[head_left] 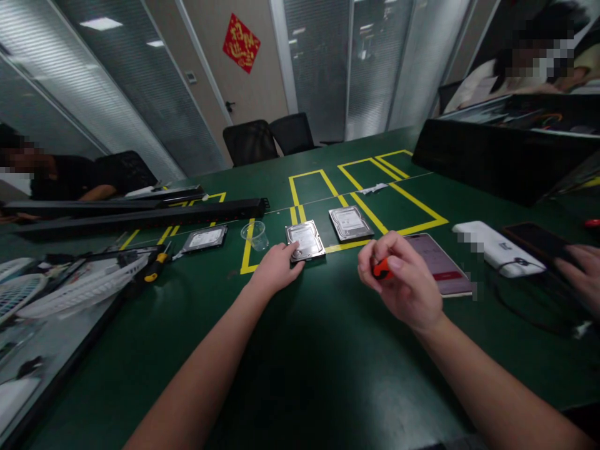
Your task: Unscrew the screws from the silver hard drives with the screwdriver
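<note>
While the L hand (280, 267) lies on the near-left part of the ctr HDD (307, 236), its index finger sits on the drive's shiny top & its thumb is apart, at the near edge; can't tell if it's gripping or just resting. That drive is flat on the green tabletop (337, 356), over the yellow tape (342, 247), w/ its label side up. The R hand (398, 278) is raised, fingers curled & thumb pressed in, holding a small red-orange item (382, 269); most of it's hidden, so can't say what type.

Just R of the ctr drive, a bit farther back, is a 2nd HDD (350, 224), also flat, not touching it. A clear plastic cup (257, 236) stands just L of the ctr drive. Farther L: a 3rd HDD (206, 238), w/ a yellow/black-handled tool (157, 267) near it. Long black bars (140, 219) lie behind.

A tablet (438, 265) is partly behind the R hand; next to it, a white power-bank-like block (501, 249), then a dark phone-like slab (534, 240) w/ a co-worker's hand (585, 265), blurry, at its R end. Big black case (492, 153) at far R.
</note>
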Motion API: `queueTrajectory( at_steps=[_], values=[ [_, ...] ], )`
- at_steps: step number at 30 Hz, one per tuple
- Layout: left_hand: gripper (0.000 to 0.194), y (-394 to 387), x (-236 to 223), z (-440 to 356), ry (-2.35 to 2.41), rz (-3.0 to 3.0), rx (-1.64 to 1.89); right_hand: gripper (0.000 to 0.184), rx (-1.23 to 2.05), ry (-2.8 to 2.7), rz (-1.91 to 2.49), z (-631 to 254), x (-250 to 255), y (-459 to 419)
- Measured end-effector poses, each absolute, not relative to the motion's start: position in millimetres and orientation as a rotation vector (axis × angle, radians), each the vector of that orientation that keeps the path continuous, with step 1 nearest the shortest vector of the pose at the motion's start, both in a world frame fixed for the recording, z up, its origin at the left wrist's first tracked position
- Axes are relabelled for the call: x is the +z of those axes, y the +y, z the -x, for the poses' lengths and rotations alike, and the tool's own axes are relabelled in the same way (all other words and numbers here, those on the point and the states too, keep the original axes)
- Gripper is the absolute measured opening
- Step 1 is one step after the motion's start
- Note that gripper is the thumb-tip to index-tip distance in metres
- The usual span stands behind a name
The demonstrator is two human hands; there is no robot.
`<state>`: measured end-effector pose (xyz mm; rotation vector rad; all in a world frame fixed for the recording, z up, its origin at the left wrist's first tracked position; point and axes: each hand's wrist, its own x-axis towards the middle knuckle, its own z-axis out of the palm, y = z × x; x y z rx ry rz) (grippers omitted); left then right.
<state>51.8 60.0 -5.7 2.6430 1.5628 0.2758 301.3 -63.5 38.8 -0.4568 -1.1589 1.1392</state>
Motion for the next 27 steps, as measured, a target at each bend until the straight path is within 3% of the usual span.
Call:
queueTrajectory(
  at_steps=[5,11,14,17,22,27],
  values=[
    [0.062,92,-4,-58,1.619,-2.63,0.236,0.015,1.05,-1.276,0.531,-301,29,-63],
    [0.064,103,5,-63,1.68,-2.66,0.211,0.016,0.636,-1.719,0.726,-299,30,-68],
    [0.077,89,14,-76,1.706,-2.746,0.4,0.018,0.43,-1.885,0.708,-293,30,-71],
    [0.068,73,19,-107,1.488,-2.854,0.543,0.018,0.241,-1.937,0.683,-287,28,-73],
    [0.058,69,8,-178,1.183,-2.899,0.434,0.019,0.02,-1.919,0.64,-284,26,-75],
    [0.068,79,-6,-212,1.211,-2.771,0.24,0.016,-0.078,-1.923,0.672,-284,27,-73]
  ],
)
